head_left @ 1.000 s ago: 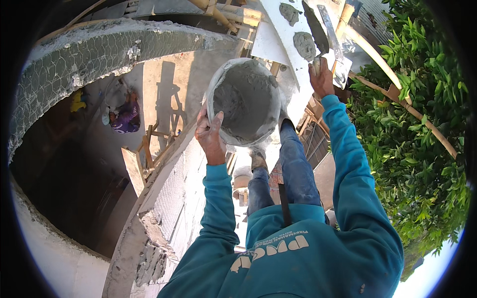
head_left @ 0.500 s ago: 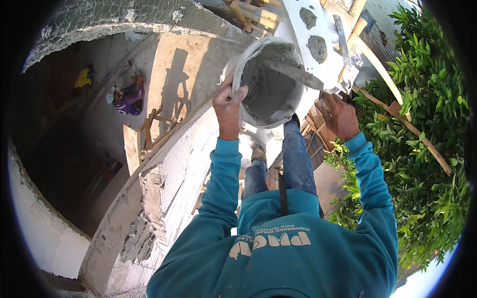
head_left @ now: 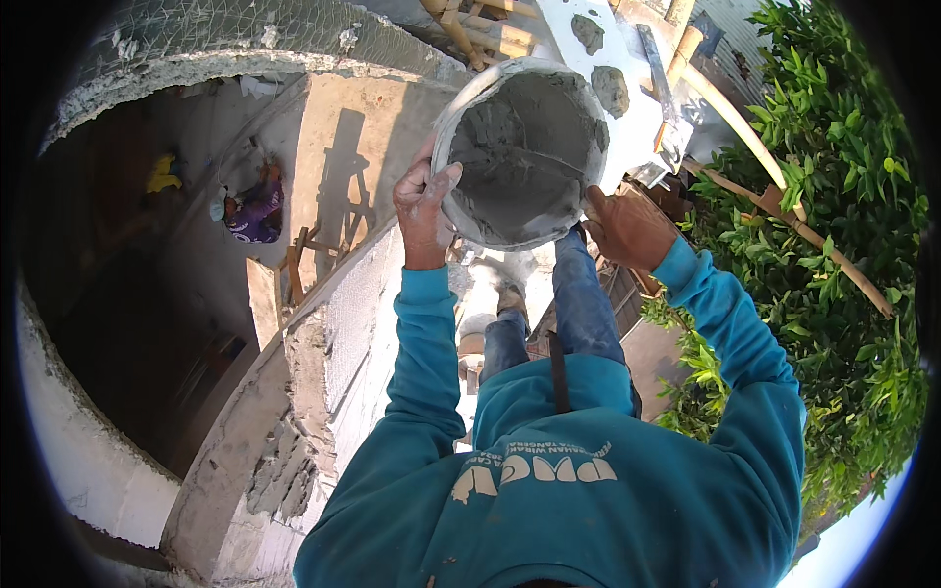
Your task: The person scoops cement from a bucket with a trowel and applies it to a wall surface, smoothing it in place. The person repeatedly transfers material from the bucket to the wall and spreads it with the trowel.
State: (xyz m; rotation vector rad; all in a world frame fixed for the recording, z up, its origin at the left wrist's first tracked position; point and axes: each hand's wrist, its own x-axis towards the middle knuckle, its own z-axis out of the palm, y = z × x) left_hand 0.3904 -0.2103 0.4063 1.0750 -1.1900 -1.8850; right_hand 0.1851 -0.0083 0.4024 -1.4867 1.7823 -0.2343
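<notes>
A round bucket [head_left: 457, 110] caked with grey cement stands in front of me, its mouth tilted toward me and wet mortar [head_left: 510, 191] inside. My left hand [head_left: 423, 208] grips its left rim, thumb over the edge. At the right rim, my right hand [head_left: 632, 227] is closed around a trowel handle that its fingers mostly hide. The mortar-coated trowel blade [head_left: 554, 176] lies low inside the bucket and is hard to tell from the mortar.
Beyond the bucket, a white surface carries mortar dabs [head_left: 610, 90] and a flat metal bar [head_left: 655, 71]. Bamboo poles [head_left: 750, 127] and leafy branches [head_left: 843, 225] are on the right. Left of a rough wall [head_left: 265, 412] is a deep drop, with a person [head_left: 255, 211] in purple below.
My right hand has moved left to the bucket's rim, and the trowel blade has gone from across the mouth down inside. The bucket and my left hand have shifted slightly left.
</notes>
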